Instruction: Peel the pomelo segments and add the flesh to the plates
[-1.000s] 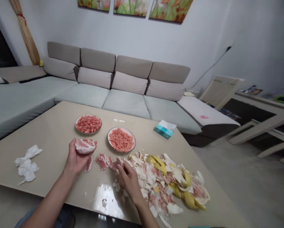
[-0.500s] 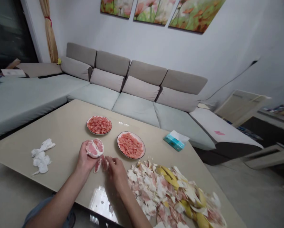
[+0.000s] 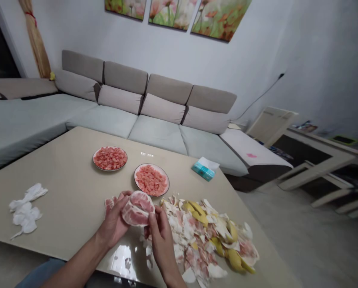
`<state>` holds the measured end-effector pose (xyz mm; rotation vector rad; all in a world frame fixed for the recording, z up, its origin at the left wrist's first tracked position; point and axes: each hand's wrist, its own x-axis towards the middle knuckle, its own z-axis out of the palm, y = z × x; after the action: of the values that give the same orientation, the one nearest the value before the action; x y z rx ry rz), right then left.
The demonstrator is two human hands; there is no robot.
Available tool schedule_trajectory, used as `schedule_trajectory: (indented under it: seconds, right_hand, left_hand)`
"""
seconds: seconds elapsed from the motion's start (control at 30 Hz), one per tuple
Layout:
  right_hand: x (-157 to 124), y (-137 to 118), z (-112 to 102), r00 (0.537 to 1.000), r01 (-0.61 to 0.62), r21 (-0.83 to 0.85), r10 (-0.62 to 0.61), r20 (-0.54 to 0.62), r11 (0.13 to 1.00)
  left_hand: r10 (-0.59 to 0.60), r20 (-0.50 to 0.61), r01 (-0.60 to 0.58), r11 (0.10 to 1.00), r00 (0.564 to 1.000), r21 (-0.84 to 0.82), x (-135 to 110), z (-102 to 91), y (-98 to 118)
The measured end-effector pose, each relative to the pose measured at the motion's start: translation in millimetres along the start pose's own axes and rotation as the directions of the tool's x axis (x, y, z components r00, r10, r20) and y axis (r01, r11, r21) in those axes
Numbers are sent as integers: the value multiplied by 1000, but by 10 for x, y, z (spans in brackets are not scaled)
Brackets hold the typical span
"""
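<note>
Both of my hands hold a peeled pink pomelo chunk above the near edge of a beige table. My left hand cups it from below and the left, fingers wrapped round it. My right hand grips its right side with fingers pinched on the membrane. A few loose pomelo segments lie on the table just behind my left hand. A large pile of white pith and yellow peel spreads to the right of my right hand.
Two plates of pink pomelo pieces stand farther back, one at the left and one at the right. Crumpled white tissues lie at the left. A teal tissue pack sits near the far right edge. A grey sofa lies beyond.
My left hand brought the pomelo chunk right and nearer to me. My right hand left the loose segments on the table and took hold of the chunk's right side.
</note>
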<state>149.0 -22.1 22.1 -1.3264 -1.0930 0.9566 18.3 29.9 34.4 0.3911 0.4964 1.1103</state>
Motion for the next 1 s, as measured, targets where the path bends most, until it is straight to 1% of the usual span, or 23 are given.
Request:
schedule_trajectory:
  seconds: [0.07, 0.13, 0.17, 0.2, 0.23, 0.3, 0.37, 0.4, 0.43, 0.5, 0.6, 0.67, 0.73, 0.83, 1.0]
  right_hand:
    - [27, 2, -122, 997, 72, -106, -76, -32, 992]
    - [60, 7, -223, 988, 149, -179, -155, -21, 972]
    - [76, 10, -264, 985, 169, -194, -174, -6, 966]
    - [90, 12, -300, 986, 167, -190, -169, 6, 968]
    - [103, 12, -333, 990, 139, -169, -138, 16, 976]
    - [119, 2, -391, 998, 52, -104, -47, 45, 993]
    - [121, -23, -441, 998, -11, -51, 14, 64, 999]
    - [117, -39, -461, 998, -11, -44, 14, 65, 999]
    - [111, -54, -477, 998, 12, -59, -9, 65, 998]
    - [93, -80, -491, 994, 99, -144, -92, 58, 985]
    - [61, -94, -483, 976, 220, -304, -212, 57, 927]
    - [44, -95, -475, 969, 243, -370, -240, 55, 897]
    - [30, -98, -474, 970, 239, -411, -238, 53, 880]
    - [15, -111, -476, 971, 227, -450, -235, 40, 864]
    - [-8, -118, -452, 966, 234, -480, -257, 18, 845]
  left_hand:
    - [-30, -17, 32, 990, 999, 139, -9, 10, -78]
    - [-62, -39, 70, 953, 997, 293, -11, 13, -148]
    - [-75, -43, 85, 929, 996, 359, -11, 13, -177]
    - [-85, -36, 93, 906, 996, 413, -10, 12, -199]
    - [-95, -21, 94, 885, 995, 457, -7, 9, -215]
    - [-106, 18, 81, 848, 994, 524, 3, 2, -229]
    - [-71, 29, 41, 819, 997, 572, 17, -9, -227]
    - [-47, 23, 25, 806, 999, 592, 24, -16, -222]
    - [-27, 17, 11, 793, 999, 609, 29, -22, -217]
    - [-2, 19, -11, 759, 1000, 651, 32, -29, -203]
    - [38, 38, -54, 668, 999, 742, 22, -23, -187]
    - [85, 53, -93, 587, 995, 804, 13, -9, -182]
    - [112, 63, -114, 533, 992, 839, 4, 8, -182]
    - [117, 77, -127, 517, 990, 847, -15, 31, -193]
    - [177, 124, -198, 502, 976, 842, -51, 17, -223]
